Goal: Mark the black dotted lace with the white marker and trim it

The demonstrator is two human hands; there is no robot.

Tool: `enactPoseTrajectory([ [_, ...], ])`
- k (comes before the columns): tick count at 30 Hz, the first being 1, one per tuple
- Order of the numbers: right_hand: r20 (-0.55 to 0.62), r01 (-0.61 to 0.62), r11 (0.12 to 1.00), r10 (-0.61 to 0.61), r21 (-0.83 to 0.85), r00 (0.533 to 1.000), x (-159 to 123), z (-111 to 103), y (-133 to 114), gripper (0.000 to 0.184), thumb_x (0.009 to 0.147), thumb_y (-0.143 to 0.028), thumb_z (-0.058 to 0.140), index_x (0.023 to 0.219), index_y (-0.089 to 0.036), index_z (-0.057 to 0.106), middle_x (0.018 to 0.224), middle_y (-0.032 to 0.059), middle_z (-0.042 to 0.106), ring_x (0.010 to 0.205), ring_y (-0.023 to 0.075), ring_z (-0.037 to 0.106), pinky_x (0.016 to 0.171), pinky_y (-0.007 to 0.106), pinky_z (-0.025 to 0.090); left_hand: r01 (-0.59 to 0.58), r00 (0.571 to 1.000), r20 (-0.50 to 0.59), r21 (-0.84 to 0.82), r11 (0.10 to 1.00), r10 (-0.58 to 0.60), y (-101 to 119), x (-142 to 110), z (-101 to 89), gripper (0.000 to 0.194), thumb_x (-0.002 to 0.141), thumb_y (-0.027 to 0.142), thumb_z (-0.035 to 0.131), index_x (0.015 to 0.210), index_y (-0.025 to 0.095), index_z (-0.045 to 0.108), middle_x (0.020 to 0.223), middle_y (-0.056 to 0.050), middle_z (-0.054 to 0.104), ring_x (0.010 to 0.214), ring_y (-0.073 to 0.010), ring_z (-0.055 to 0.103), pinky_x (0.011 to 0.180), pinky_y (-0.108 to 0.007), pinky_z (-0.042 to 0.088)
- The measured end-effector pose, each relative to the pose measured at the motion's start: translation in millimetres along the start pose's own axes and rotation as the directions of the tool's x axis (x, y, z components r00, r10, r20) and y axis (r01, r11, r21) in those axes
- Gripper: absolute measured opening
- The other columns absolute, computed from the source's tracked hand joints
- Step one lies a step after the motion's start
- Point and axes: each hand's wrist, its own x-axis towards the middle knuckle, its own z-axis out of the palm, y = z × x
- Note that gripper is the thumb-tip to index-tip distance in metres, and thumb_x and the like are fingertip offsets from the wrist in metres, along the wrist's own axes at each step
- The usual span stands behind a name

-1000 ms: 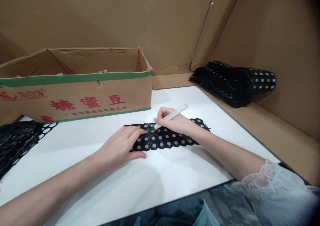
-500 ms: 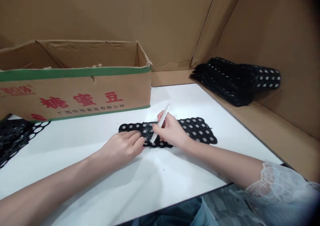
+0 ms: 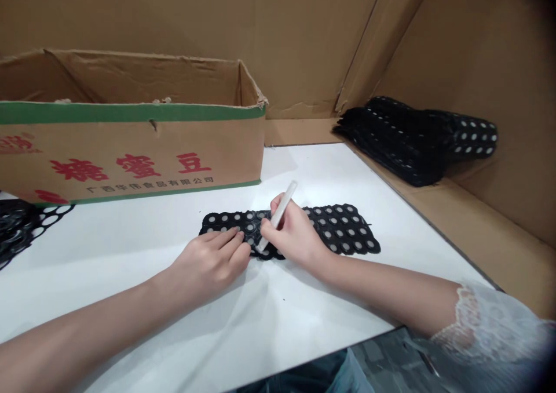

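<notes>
Strip (image 3: pixel 343 230): likely light, floppy, best taken by the ends; pressed under left hand (image 3: pixel 212 264) with fingers loosely bent, cannot tell if pinching; under stick (image 3: pixel 280 210) pinched between curled fingers of right hand (image 3: pixel 297 230).

Black dotted strip (image 3: pixel 343 229) on table (image 3: pixel 304 312). Left hand (image 3: pixel 212 259) on strip's left part. Right hand (image 3: pixel 299 236) over strip's middle, holding white stick (image 3: pixel 285 202). Box (image 3: pixel 230 139) behind strip, left. Black pile (image 3: pixel 408 141) behind strip, right.
</notes>
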Motion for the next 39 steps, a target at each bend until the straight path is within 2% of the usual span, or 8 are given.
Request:
enactPoseTrajectory([
  [10, 0.083, 0.105, 0.994, -0.106, 0.015, 0.991, -2, 0, 2, 0.014, 0.069, -0.019, 0.044, 0.073, -0.021, 0.031, 0.055, -0.0069, 0.036, 0.047, 0.0075, 0.036, 0.049, 0.021, 0.03, 0.209, 0.977, -0.048, 0.044, 0.977, -0.207, 9, 12, 1.7, 0.025, 0.073, 0.012, 0.044, 0.049, 0.016, 0.041, 0.045, 0.003, 0.047, 0.044, -0.0105, 0.048, 0.043, -0.024, 0.037],
  [15, 0.055, -0.16, 0.959, 0.151, 0.234, 0.987, 8, -15, 9, 0.019, 0.071, -0.026, 0.045, 0.076, -0.022, 0.027, 0.047, -0.0098, 0.035, 0.034, 0.0082, 0.04, 0.035, 0.019, 0.031, 0.155, 0.986, 0.064, 0.001, 0.988, -0.155, -1, 11, -3.3, 0.02, 0.077, 0.019, 0.044, 0.057, 0.016, 0.045, 0.051, 0.002, 0.049, 0.047, -0.0108, 0.048, 0.044, -0.024, 0.034],
  [18, 0.115, -0.204, 0.953, 0.182, 0.224, 0.976, 11, -24, 13, 0.019, 0.07, -0.026, 0.045, 0.078, -0.023, 0.028, 0.045, -0.0102, 0.037, 0.03, 0.0092, 0.041, 0.032, 0.021, 0.036, 0.077, 0.988, 0.135, -0.02, 0.997, -0.074, -5, 11, -8.4, 0.02, 0.081, 0.023, 0.044, 0.062, 0.016, 0.047, 0.055, 0.001, 0.051, 0.049, -0.0123, 0.05, 0.044, -0.025, 0.036],
  [22, 0.162, -0.2, 0.969, 0.176, 0.146, 0.971, 8, -23, 12, 0.018, 0.068, -0.024, 0.046, 0.077, -0.022, 0.03, 0.052, -0.0068, 0.043, 0.035, 0.0099, 0.046, 0.032, 0.02, 0.036, 0.004, 0.981, 0.196, 0.007, 1.0, -0.005, -1, 13, -10.0, 0.014, 0.082, 0.019, 0.042, 0.073, 0.015, 0.053, 0.058, -0.001, 0.052, 0.054, -0.0144, 0.054, 0.047, -0.025, 0.039],
  [28, 0.083, -0.099, 0.995, 0.099, 0.003, 0.992, 5, -19, 8, 0.015, 0.066, -0.023, 0.046, 0.074, -0.021, 0.034, 0.058, -0.0048, 0.043, 0.046, 0.0088, 0.045, 0.042, 0.02, 0.036, 0.012, 0.979, 0.204, 0.039, 0.999, -0.02, 4, 11, -8.3, 0.017, 0.081, 0.023, 0.045, 0.093, 0.016, 0.055, 0.073, -0.006, 0.059, 0.068, -0.0184, 0.058, 0.056, -0.028, 0.044],
  [31, 0.057, -0.052, 0.998, 0.055, -0.041, 0.997, 4, -19, 8, 0.013, 0.066, -0.023, 0.046, 0.072, -0.021, 0.034, 0.059, -0.0044, 0.042, 0.052, 0.0094, 0.043, 0.047, 0.021, 0.036, -0.046, 0.979, 0.203, 0.07, 0.996, 0.031, 4, 13, -12.1, 0.016, 0.082, 0.026, 0.046, 0.091, 0.016, 0.055, 0.08, -0.007, 0.06, 0.072, -0.0194, 0.058, 0.06, -0.03, 0.045],
  [35, 0.044, -0.033, 0.998, 0.035, -0.049, 0.998, 4, -18, 9, 0.012, 0.066, -0.022, 0.045, 0.071, -0.021, 0.035, 0.059, -0.0046, 0.041, 0.053, 0.0096, 0.041, 0.049, 0.022, 0.034, -0.149, 0.961, 0.254, 0.146, 0.978, 0.108, 11, 21, -13.8, 0.013, 0.08, 0.009, 0.044, 0.087, 0.013, 0.054, 0.077, -0.007, 0.058, 0.071, -0.0191, 0.056, 0.062, -0.032, 0.042],
  [39, 0.023, -0.054, 0.998, 0.055, -0.041, 0.998, 4, -18, 9, 0.012, 0.065, -0.021, 0.045, 0.071, -0.02, 0.035, 0.058, -0.0046, 0.041, 0.052, 0.0094, 0.039, 0.049, 0.021, 0.032, -0.056, 0.965, 0.261, 0.141, 0.989, 0.017, 16, 28, -8.7, 0.016, 0.077, 0.007, 0.043, 0.064, 0.016, 0.046, 0.057, 0.0, 0.046, 0.051, -0.0144, 0.046, 0.052, -0.029, 0.037],
])
